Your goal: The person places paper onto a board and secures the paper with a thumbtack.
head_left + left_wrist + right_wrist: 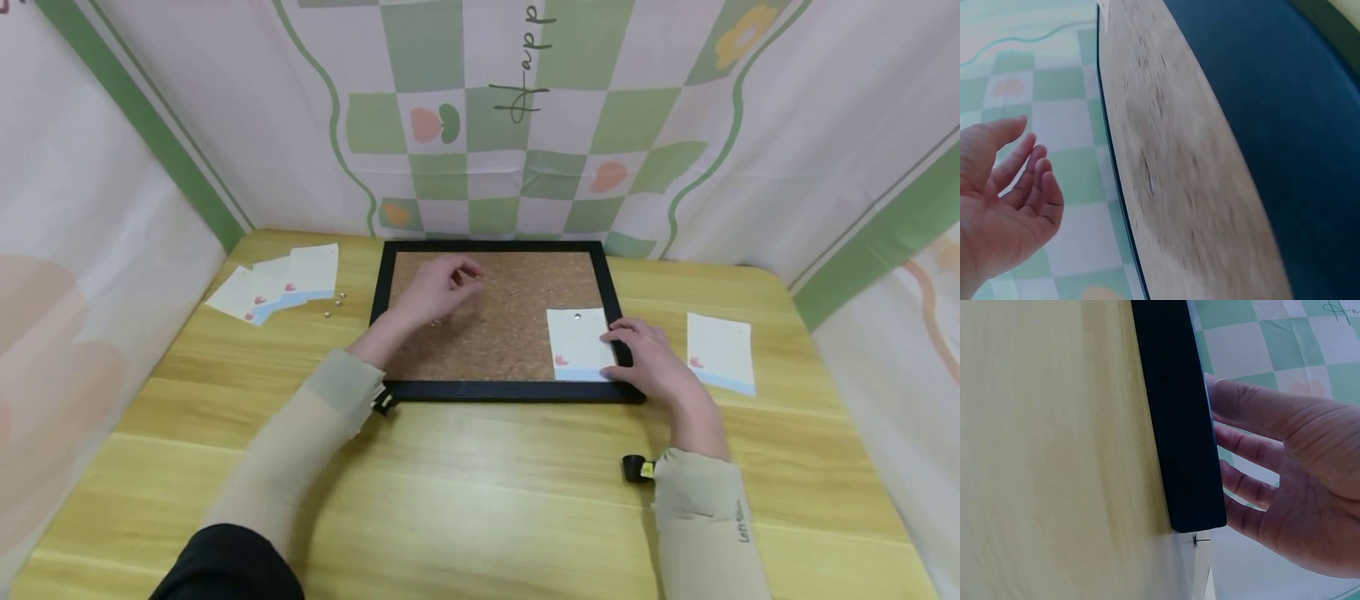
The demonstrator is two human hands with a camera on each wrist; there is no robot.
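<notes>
A cork board [510, 292] in a black frame lies on the table. My left hand [441, 287] hovers over its left half, with loosely bent fingers and nothing between them in the left wrist view. On the cork beneath it shows a small shiny spot [1151, 182]. A white card [576, 350] with a blue strip occupies the board's lower right corner, a silver tack [577, 317] near its top. My right hand [651, 358] rests over the frame's right side [1188, 425], thumb and index fingertips touching the card's right edge.
Several overlapping cards [311, 271] lie on the table's left, beside small silver tacks [327, 314]. Another card [720, 350] lies right of the frame. A patterned curtain [495, 117] hangs behind the board. Wrist cameras [637, 468] sit at both sleeves.
</notes>
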